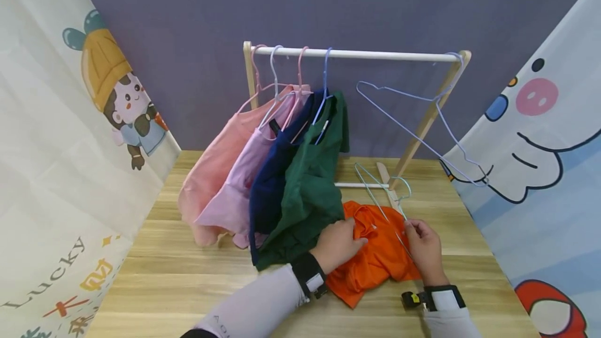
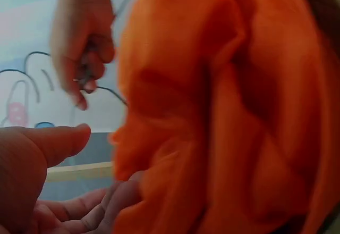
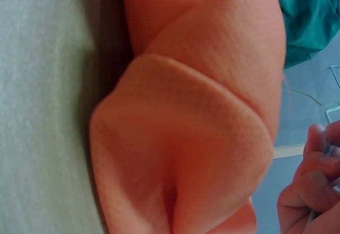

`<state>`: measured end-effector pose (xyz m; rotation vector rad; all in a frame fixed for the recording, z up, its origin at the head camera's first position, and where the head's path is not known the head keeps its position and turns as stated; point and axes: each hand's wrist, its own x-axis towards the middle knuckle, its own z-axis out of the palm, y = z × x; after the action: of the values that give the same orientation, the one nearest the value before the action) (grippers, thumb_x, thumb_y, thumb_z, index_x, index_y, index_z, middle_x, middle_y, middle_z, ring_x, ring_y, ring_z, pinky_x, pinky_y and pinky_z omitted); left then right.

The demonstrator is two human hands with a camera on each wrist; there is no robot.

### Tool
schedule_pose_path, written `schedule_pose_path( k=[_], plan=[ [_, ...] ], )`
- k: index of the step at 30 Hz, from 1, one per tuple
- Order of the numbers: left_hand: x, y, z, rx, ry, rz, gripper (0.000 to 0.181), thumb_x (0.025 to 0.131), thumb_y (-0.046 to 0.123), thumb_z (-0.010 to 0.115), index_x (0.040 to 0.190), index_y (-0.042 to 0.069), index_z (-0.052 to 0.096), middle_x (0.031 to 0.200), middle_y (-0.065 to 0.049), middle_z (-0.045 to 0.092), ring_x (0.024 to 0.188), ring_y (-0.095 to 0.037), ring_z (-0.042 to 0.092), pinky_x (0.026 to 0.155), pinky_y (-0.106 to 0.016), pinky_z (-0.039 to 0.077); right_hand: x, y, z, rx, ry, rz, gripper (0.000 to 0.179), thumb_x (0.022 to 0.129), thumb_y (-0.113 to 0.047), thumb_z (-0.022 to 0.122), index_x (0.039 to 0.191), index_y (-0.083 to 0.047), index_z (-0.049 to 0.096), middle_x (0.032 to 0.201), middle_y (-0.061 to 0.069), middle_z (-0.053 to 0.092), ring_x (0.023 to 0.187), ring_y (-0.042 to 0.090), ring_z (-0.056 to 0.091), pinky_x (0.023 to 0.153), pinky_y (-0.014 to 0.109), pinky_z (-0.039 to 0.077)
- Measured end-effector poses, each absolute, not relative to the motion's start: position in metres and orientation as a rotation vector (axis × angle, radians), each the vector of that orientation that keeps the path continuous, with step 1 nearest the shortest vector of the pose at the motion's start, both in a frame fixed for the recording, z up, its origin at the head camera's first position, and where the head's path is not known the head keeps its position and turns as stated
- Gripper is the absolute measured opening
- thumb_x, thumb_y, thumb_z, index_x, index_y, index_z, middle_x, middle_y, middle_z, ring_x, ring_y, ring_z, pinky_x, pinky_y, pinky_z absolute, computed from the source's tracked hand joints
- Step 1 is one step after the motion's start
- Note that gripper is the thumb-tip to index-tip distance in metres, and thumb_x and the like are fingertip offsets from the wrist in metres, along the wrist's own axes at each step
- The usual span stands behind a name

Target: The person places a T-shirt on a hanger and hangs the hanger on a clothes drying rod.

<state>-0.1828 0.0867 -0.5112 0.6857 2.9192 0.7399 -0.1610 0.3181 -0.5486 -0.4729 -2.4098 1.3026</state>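
An orange garment (image 1: pixel 382 252) lies crumpled on the table, filling much of the left wrist view. At its upper left, my left hand (image 1: pixel 335 244) touches the cloth. In the left wrist view its thumb (image 2: pixel 66 141) stands straight, apart from the fingers, whose tips go behind the fabric. My right hand (image 1: pixel 426 254) pinches a mint-green clothes hanger (image 1: pixel 373 200) near its hook; the hanger slants over the garment, its lower part overlapping the cloth. The right wrist view catches the curled right fingers (image 3: pixel 313 191) at its edge, with orange cloth in front.
A rack with a white rail (image 1: pixel 375 55) stands behind. From it hang a pink garment (image 1: pixel 211 181), a lilac garment (image 1: pixel 230 192), a navy garment (image 1: pixel 267 186) and a green garment (image 1: pixel 307 192), beside my left hand. A bare lavender hanger (image 1: pixel 399 127) hangs at the right end.
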Motion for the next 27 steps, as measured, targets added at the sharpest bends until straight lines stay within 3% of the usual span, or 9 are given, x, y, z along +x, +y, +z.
schedule_pose_path(
  k=[4, 9, 16, 23, 27],
  plan=[
    [-0.186, 0.094, -0.527, 0.643, 2.948, 0.697, 0.039, 0.079, 0.051, 0.067, 0.093, 0.016, 0.055, 0.075, 0.0, 0.063, 0.059, -0.011, 0.053, 0.048, -0.027, 0.043, -0.16, 0.319, -0.55, -0.485, -2.417, 1.314, 0.036, 0.094, -0.038, 0.051, 0.104, -0.007, 0.066, 0.089, 0.015, 0.064, 0.073, 0.02, 0.052, 0.058, 0.019, 0.043],
    [-0.189, 0.091, -0.534, 0.671, 2.944, 0.756, 0.021, 0.081, 0.026, 0.066, 0.095, 0.015, 0.055, 0.072, 0.001, 0.063, 0.055, -0.008, 0.05, 0.045, -0.024, 0.043, -0.161, 0.32, -0.552, -0.468, -2.398, 1.312, 0.035, 0.094, -0.037, 0.052, 0.101, -0.006, 0.066, 0.087, 0.017, 0.064, 0.071, 0.02, 0.052, 0.056, 0.02, 0.043],
    [-0.187, 0.074, -0.528, 0.574, 2.82, 0.995, 0.032, 0.084, 0.019, 0.059, 0.115, 0.011, 0.061, 0.107, -0.003, 0.067, 0.086, -0.01, 0.057, 0.077, -0.028, 0.052, -0.16, 0.319, -0.552, -0.463, -2.394, 1.335, 0.035, 0.094, -0.037, 0.052, 0.102, -0.006, 0.066, 0.089, 0.019, 0.064, 0.073, 0.027, 0.054, 0.056, 0.02, 0.045],
    [-0.187, 0.068, -0.526, 0.648, 2.966, 0.874, 0.021, 0.085, 0.017, 0.06, 0.105, 0.017, 0.054, 0.083, -0.001, 0.061, 0.064, -0.011, 0.052, 0.055, -0.026, 0.046, -0.159, 0.317, -0.548, -0.456, -2.385, 1.362, 0.035, 0.094, -0.035, 0.053, 0.103, -0.004, 0.065, 0.089, 0.021, 0.062, 0.075, 0.03, 0.054, 0.056, 0.019, 0.046],
    [-0.185, 0.075, -0.534, 0.831, 3.134, 0.419, 0.014, 0.089, 0.016, 0.058, 0.103, 0.019, 0.057, 0.088, -0.002, 0.055, 0.072, -0.014, 0.053, 0.054, -0.026, 0.049, -0.158, 0.316, -0.547, -0.458, -2.391, 1.358, 0.035, 0.094, -0.035, 0.052, 0.103, -0.005, 0.065, 0.089, 0.021, 0.062, 0.074, 0.029, 0.053, 0.055, 0.02, 0.044]
  ],
)
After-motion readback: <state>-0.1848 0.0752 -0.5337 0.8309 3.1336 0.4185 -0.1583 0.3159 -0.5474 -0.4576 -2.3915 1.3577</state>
